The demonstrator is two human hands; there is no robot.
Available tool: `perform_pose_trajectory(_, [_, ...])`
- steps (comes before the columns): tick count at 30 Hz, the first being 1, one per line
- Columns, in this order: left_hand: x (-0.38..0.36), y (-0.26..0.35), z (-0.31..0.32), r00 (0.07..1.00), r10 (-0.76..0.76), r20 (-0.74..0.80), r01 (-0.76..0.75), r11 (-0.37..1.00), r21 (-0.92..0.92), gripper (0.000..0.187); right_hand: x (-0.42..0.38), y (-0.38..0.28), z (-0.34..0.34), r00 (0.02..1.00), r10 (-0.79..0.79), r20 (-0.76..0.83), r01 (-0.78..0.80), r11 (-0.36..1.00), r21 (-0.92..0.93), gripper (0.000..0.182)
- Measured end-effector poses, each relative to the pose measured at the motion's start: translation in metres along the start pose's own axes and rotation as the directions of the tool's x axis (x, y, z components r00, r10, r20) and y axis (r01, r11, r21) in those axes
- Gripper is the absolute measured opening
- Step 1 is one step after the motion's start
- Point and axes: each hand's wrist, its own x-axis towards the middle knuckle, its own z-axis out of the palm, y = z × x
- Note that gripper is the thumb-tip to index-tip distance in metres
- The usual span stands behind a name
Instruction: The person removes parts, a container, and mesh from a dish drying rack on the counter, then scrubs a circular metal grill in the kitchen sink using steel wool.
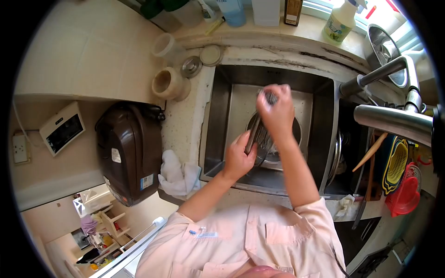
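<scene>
Over the sink (218, 116), my left hand (238, 158) is closed around the near end of a long, narrow dark utensil (255, 132). The utensil slants up and away towards my other hand, and its exact kind does not show clearly. My right hand (279, 113) is closed at the far end, with a grey metal scourer (270, 97) showing between thumb and fingers. Beneath both hands, a round metal vessel (296, 134) rests on the sink floor, partly covered by my right hand and forearm.
A metal faucet (394, 118) reaches in from the right. Left of the sink are a beige jar (169, 84), a metal lid (191, 66), a white cloth (175, 173) and a brown appliance (130, 153). Yellow (396, 160) and red baskets (405, 192) hang right. A spray bottle (340, 23) stands behind.
</scene>
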Motion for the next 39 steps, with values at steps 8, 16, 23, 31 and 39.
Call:
perform_pose_trajectory(8, [0.000, 0.004, 0.004, 0.999, -0.042, -0.032, 0.042, 0.999, -0.015, 0.033, -0.006, 0.003, 0.009, 0.998, -0.005, 0.065, 0.009, 0.999, -0.054, 0.013])
perform_pose_trajectory(16, [-0.001, -0.010, 0.002, 0.994, 0.060, -0.090, -0.065, 0.996, -0.061, 0.025, 0.052, 0.085, 0.040, 0.739, 0.569, 0.361, -0.503, 0.822, -0.266, 0.041])
perform_pose_trajectory(23, [0.072, -0.022, -0.013, 0.972, -0.191, 0.134, 0.209, 0.969, -0.131, 0.033, -0.004, 0.121, 0.072, 0.668, 0.524, 0.528, -0.727, 0.312, 0.611, 0.025])
perform_pose_trajectory(31, [0.024, -0.021, -0.035, 0.963, -0.253, -0.097, 0.233, 0.955, -0.182, 0.025, -0.182, 0.194, 0.061, 0.681, 0.651, 0.336, -0.352, 0.693, -0.628, 0.049])
perform_pose_trajectory(39, [0.014, -0.025, -0.022, 0.981, -0.092, -0.171, 0.085, 0.995, -0.048, 0.031, -0.105, 0.085, 0.013, 0.776, 0.496, 0.390, -0.553, 0.832, 0.044, 0.044])
